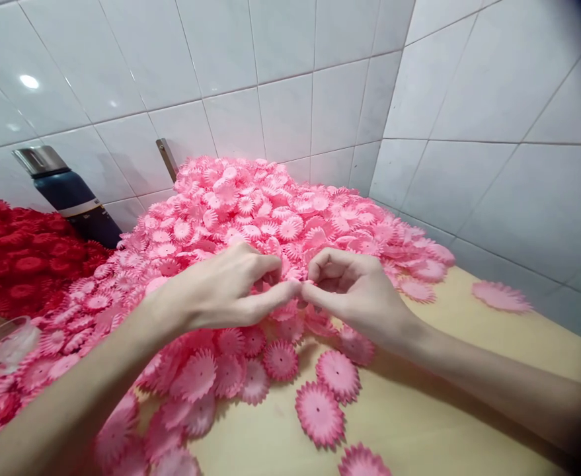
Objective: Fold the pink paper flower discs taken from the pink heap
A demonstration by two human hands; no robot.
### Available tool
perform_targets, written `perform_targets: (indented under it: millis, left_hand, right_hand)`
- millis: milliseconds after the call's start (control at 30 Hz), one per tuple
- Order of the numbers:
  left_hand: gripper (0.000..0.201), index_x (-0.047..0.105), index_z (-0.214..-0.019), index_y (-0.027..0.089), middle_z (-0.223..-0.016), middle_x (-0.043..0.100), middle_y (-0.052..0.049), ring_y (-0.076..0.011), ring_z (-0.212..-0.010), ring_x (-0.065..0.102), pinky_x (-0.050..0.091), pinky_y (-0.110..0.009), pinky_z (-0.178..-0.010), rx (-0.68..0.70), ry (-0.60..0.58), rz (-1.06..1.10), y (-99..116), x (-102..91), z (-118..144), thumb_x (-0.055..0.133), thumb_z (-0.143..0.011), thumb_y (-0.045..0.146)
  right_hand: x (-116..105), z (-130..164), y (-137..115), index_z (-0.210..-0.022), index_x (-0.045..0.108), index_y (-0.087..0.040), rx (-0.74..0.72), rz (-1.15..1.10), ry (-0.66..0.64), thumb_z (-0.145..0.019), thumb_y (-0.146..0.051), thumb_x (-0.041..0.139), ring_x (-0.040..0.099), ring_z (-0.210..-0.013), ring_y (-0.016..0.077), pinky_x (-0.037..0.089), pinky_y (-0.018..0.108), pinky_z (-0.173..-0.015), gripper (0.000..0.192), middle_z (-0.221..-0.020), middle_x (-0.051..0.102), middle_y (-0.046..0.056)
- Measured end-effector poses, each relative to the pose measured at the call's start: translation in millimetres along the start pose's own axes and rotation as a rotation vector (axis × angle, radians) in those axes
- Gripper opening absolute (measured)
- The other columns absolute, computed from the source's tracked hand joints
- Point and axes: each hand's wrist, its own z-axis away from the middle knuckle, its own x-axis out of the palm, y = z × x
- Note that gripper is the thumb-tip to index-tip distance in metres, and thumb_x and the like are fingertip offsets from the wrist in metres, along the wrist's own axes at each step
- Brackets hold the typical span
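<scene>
My left hand (243, 287) and my right hand (349, 284) meet over the front of a big heap of pink scalloped flower-petal discs (290, 228). Both are closed in a pinch, thumbs nearly tip to tip and the other fingers curled. A bit of pink petal disc (296, 271) shows between the fingertips, largely covered by them, and it blends into the heap behind. Below the hands, single pink discs with a small dark centre hole (318, 411) lie flat on the yellowish tabletop (270, 443).
A dark blue bottle with a steel cap (77, 198) leans in view at the left, beside a pile of red discs (22, 258). A clear plastic cup (5, 347) is at the left edge. White tiled walls (290, 112) close off the back and right. One disc (501, 296) lies far right.
</scene>
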Motion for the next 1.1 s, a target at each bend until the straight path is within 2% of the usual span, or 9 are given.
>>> perform_targets:
  millis: [100,167,333,433,500,600,800,900,1100]
  left_hand:
    - [0.033,0.052,-0.070,0.015,-0.056,0.047,0.003,-0.0096,-0.048,0.042,0.031,-0.025,-0.050,-0.033,0.022,-0.045,4,5.0,-1,0.050,-0.091,0.040]
    - [0.035,0.048,-0.068,0.016,-0.055,0.045,0.003,-0.0090,-0.046,0.039,0.029,-0.025,-0.048,-0.054,0.010,-0.070,5,6.5,-2,0.045,-0.094,0.039]
    - [0.031,0.045,-0.068,0.017,-0.058,0.045,0.003,-0.0085,-0.045,0.037,0.029,-0.025,-0.046,-0.039,-0.008,-0.119,6,5.7,-3,0.038,-0.097,0.025]
    - [0.028,0.046,-0.068,0.016,-0.059,0.048,0.001,-0.0086,-0.046,0.038,0.028,-0.025,-0.046,-0.023,-0.011,-0.165,9,6.4,-4,0.040,-0.095,0.021]
    - [0.029,0.046,-0.066,0.016,-0.058,0.048,0.001,-0.0086,-0.045,0.038,0.027,-0.026,-0.045,-0.020,0.015,-0.199,11,7.5,-5,0.040,-0.094,0.020]
    - [0.032,0.043,-0.062,0.017,-0.052,0.042,0.003,-0.0080,-0.042,0.033,0.025,-0.026,-0.045,-0.059,0.112,-0.205,12,8.9,-5,0.039,-0.093,0.019]
    - [0.036,0.033,-0.053,0.017,-0.046,0.030,0.006,-0.0060,-0.041,0.026,0.022,-0.025,-0.044,-0.110,0.295,0.055,13,10.8,-6,0.038,-0.089,0.015]
    - [0.036,0.032,-0.052,0.018,-0.047,0.028,0.006,-0.0069,-0.043,0.025,0.022,-0.024,-0.043,-0.193,0.380,0.194,12,11.3,-8,0.039,-0.087,0.017]
    - [0.034,0.037,-0.055,0.018,-0.054,0.035,0.004,-0.0084,-0.049,0.036,0.030,-0.022,-0.046,-0.326,0.353,0.544,4,13.2,-13,0.042,-0.087,0.023]
  right_hand:
    - [-1,1,0,-0.065,0.056,-0.020,-0.050,0.002,-0.020,-0.066,-0.015,0.077,0.059,-0.058,0.0123,0.049,0.024,-0.054,0.021,-0.062,0.060,-0.003]
    - [-2,1,0,-0.066,0.056,-0.020,-0.041,-0.004,-0.022,-0.065,-0.017,0.079,0.060,-0.060,0.0126,0.050,0.024,-0.055,0.023,-0.063,0.061,-0.002]
    - [-3,0,-1,-0.085,0.053,-0.022,0.148,-0.001,0.029,-0.069,-0.020,0.077,0.068,-0.063,0.0193,0.050,0.026,-0.054,0.029,-0.061,0.067,-0.002]
    - [-1,0,-2,-0.074,0.059,-0.020,0.080,0.067,-0.036,-0.075,-0.022,0.071,0.065,-0.061,0.0177,0.049,0.028,-0.055,0.012,-0.062,0.064,0.000]
    - [1,2,-2,-0.065,0.059,-0.019,0.020,0.062,-0.071,-0.078,-0.024,0.067,0.061,-0.059,0.0152,0.049,0.028,-0.056,0.016,-0.063,0.061,0.000]
    - [3,3,-2,-0.066,0.056,-0.019,0.017,0.004,-0.063,-0.080,-0.029,0.067,0.059,-0.061,0.0142,0.049,0.027,-0.057,0.020,-0.063,0.057,-0.001]
    - [3,4,-8,-0.064,0.044,-0.021,0.002,-0.010,-0.055,-0.085,-0.034,0.063,0.045,-0.057,0.0115,0.040,0.027,-0.053,0.032,-0.061,0.045,-0.004]
    - [3,5,-11,-0.063,0.040,-0.021,-0.051,-0.042,-0.054,-0.085,-0.034,0.065,0.042,-0.057,0.0116,0.039,0.027,-0.053,0.035,-0.060,0.041,-0.004]
    - [3,5,-10,-0.062,0.035,-0.021,-0.141,0.009,-0.037,-0.086,-0.030,0.064,0.028,-0.052,0.0092,0.028,0.025,-0.047,0.038,-0.059,0.031,-0.006]
